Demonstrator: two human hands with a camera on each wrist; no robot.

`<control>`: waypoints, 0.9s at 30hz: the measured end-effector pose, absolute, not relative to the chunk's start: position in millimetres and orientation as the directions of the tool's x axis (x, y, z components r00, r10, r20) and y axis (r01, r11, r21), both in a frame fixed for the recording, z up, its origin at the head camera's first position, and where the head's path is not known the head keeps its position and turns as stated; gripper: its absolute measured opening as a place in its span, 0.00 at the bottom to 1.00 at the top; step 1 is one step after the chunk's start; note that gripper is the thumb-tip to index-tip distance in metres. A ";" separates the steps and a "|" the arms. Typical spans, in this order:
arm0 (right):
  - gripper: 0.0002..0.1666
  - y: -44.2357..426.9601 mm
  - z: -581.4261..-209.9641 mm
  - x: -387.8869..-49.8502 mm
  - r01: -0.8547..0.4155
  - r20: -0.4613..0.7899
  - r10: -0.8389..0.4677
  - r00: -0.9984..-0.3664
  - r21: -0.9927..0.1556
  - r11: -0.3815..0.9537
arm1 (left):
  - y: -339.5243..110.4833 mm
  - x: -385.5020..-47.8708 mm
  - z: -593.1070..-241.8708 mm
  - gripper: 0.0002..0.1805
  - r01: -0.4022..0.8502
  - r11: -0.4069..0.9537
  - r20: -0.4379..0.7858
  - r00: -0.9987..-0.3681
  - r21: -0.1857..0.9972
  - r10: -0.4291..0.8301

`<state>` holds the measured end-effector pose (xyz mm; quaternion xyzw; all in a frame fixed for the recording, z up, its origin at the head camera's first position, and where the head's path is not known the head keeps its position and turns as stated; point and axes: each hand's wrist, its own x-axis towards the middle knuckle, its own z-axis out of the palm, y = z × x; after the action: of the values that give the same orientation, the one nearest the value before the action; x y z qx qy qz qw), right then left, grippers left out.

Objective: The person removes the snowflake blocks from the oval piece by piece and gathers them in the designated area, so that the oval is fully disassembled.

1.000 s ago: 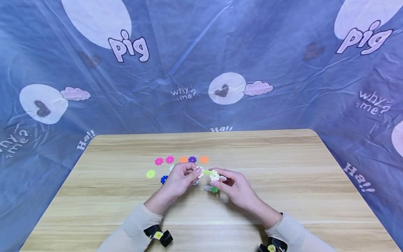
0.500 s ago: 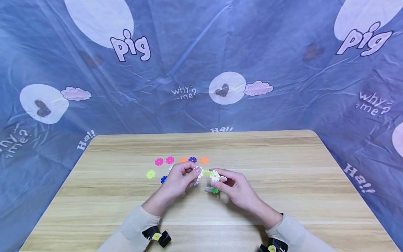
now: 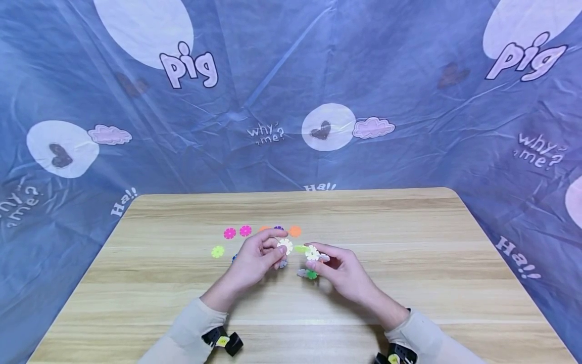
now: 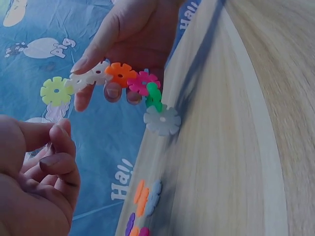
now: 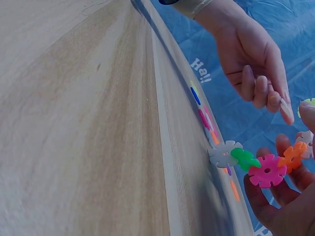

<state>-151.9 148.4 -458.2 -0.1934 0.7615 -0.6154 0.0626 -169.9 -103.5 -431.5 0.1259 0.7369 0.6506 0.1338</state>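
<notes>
My left hand point(image 3: 254, 260) pinches a single white snowflake disc point(image 3: 285, 246) between thumb and fingers, the index finger reaching out above it. My right hand point(image 3: 343, 272) holds a curved chain of interlocked notched discs. In the left wrist view the chain runs from a yellow-green disc point(image 4: 56, 91) through white ones to an orange disc point(image 4: 120, 74), a pink disc point(image 4: 143, 83), a green disc point(image 4: 153, 96) and a greyish-white disc point(image 4: 162, 120) at the low end. A small gap parts the loose white disc from the yellow-green end. My right thumb and fingers grip the white part.
Loose discs lie flat on the wooden table point(image 3: 386, 217): two pink discs point(image 3: 237, 232), a yellow-green disc point(image 3: 217, 251), an orange disc point(image 3: 295, 231), and blue and purple ones partly behind my left hand. A printed blue cloth point(image 3: 291, 91) hangs behind the table.
The white disc in my left hand has come away from the chain's yellow-green end and shifted slightly left. My left index finger has straightened. The right hand has barely moved.
</notes>
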 end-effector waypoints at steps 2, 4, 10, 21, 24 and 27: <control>0.25 148.5 -458.4 -152.0 -0.221 0.145 -0.372 -0.917 -0.960 0.171 | -104.3 -170.6 -433.0 0.24 0.023 0.110 -0.018 -0.934 0.994 0.356; 0.25 148.8 -458.9 -152.1 -0.225 0.148 -0.375 -0.915 -0.960 0.169 | -105.3 -171.3 -434.7 0.23 0.017 0.106 -0.022 -0.936 0.994 0.351; 0.25 149.8 -458.6 -152.1 -0.218 0.139 -0.375 -0.917 -0.960 0.177 | -112.3 -173.1 -437.7 0.25 0.000 0.144 -0.056 -0.922 0.990 0.382; 0.25 150.4 -457.3 -151.2 -0.204 0.126 -0.366 -0.922 -0.962 0.182 | -120.7 -175.9 -439.7 0.29 0.006 0.239 -0.100 -0.898 0.971 0.428; 0.26 150.5 -456.4 -150.7 -0.191 0.113 -0.363 -0.925 -0.963 0.188 | -119.9 -176.3 -440.2 0.28 0.039 0.301 -0.089 -0.913 0.953 0.399; 0.26 151.0 -456.8 -150.6 -0.186 0.108 -0.364 -0.925 -0.964 0.188 | -118.0 -176.6 -440.8 0.27 0.079 0.372 -0.068 -0.928 0.925 0.367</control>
<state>-150.6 151.0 -456.8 -0.1795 0.7673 -0.6114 0.0728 -176.6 -118.0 -440.8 0.1363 0.8177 0.5434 0.1323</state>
